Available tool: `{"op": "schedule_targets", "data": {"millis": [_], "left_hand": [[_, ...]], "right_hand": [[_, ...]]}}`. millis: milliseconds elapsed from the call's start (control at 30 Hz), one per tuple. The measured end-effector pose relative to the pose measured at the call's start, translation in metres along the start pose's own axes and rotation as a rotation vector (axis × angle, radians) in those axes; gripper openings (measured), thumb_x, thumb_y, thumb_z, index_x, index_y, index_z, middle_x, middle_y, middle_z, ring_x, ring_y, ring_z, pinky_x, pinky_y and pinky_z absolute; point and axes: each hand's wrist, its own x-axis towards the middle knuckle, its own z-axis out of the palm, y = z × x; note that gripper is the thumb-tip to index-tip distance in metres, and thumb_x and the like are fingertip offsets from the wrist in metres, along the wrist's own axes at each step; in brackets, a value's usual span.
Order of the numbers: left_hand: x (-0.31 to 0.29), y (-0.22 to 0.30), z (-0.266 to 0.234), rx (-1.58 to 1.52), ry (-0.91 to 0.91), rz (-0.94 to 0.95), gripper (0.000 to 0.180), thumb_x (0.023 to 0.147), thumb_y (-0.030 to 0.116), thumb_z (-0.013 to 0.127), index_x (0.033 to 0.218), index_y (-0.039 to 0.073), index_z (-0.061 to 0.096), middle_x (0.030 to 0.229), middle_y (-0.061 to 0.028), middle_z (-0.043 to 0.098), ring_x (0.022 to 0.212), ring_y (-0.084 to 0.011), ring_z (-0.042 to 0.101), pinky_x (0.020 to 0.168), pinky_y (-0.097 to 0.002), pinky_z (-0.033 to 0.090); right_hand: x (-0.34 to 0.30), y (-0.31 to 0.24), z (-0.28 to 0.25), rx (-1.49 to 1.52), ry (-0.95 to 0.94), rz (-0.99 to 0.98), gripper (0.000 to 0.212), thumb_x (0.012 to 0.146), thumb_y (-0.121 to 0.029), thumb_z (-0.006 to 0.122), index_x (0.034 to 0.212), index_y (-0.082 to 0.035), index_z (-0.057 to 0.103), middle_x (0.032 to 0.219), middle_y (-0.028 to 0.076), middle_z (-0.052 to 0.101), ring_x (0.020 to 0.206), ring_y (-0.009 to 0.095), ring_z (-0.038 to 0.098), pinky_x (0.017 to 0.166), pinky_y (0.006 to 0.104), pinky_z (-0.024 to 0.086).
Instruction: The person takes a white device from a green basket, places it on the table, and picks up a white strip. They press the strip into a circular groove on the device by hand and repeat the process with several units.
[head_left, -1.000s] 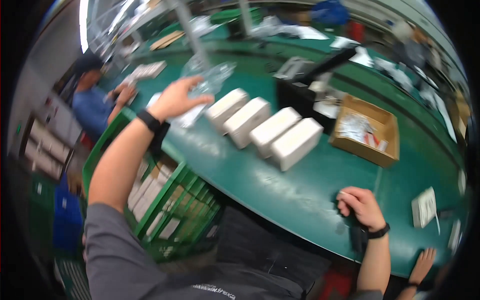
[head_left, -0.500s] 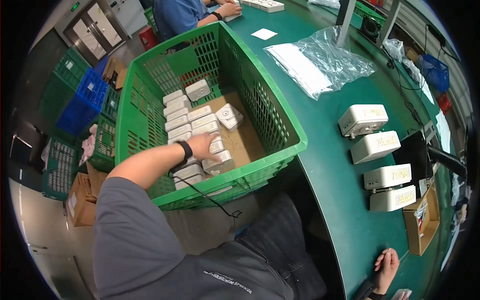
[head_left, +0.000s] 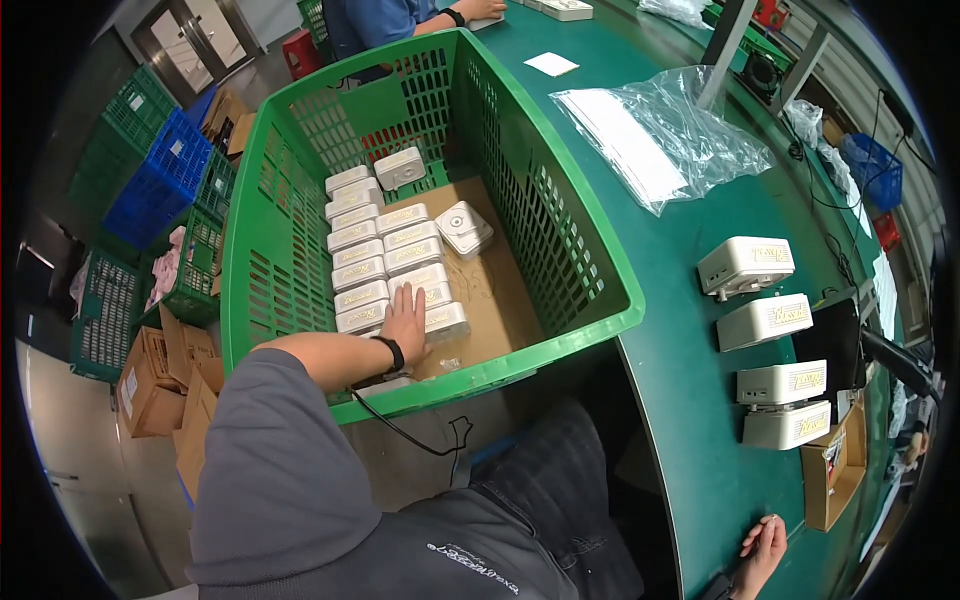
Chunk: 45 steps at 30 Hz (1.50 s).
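"Where's the left hand (head_left: 405, 328)?"
"In the green crate (head_left: 605, 320), fingers stretched over white boxes (head_left: 409, 237) in rows; I can't tell whether it grips one."
"And the right hand (head_left: 764, 548)?"
"By the green table (head_left: 655, 290), fingers half-curled; I can't tell whether they hold anything."
"Farther off?"
"Four similar boxes (head_left: 765, 322), then a clear plastic bag (head_left: 690, 130)."

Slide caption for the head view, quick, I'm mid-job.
Left hand on white boxes inside a green crate, right hand at the green table.
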Motion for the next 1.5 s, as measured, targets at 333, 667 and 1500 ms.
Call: {"op": "schedule_targets", "data": {"millis": [333,667,1500], "left_hand": [[-0.022,-0.013,-0.016,-0.093,0.033,0.196,0.105,0.076,0.032,0.091,0.157,-0.004,0.036,0.144,-0.023,0.047,0.138,-0.0387,0.045,0.115,-0.0467,0.039],[0.008,-0.027,0.019,-0.035,0.093,0.289,0.107,0.072,0.036,0.093,0.156,-0.002,0.038,0.135,-0.021,0.053,0.131,-0.039,0.051,0.111,-0.0491,0.041],[-0.018,0.018,-0.388,-0.812,0.506,0.439,0.122,0.064,0.028,0.098,0.163,0.001,0.031,0.149,-0.0171,0.055,0.138,-0.0277,0.056,0.119,-0.0407,0.043]], "right_hand": [[0.016,0.038,-0.004,0.003,-0.004,-0.171,0.024,0.115,-0.026,0.053,0.106,-0.007,0.065,0.077,-0.004,0.058,0.057,0.001,0.048,0.048,0.0168,0.034],[0.011,0.034,0.001,0.044,-0.009,-0.174,0.024,0.115,-0.026,0.054,0.106,-0.007,0.065,0.077,-0.003,0.059,0.057,0.002,0.049,0.047,0.017,0.035],[0.01,0.004,-0.002,0.184,-0.255,-0.077,0.022,0.111,-0.016,0.058,0.101,-0.001,0.072,0.079,0.002,0.071,0.065,0.008,0.064,0.057,0.0226,0.052]]}}
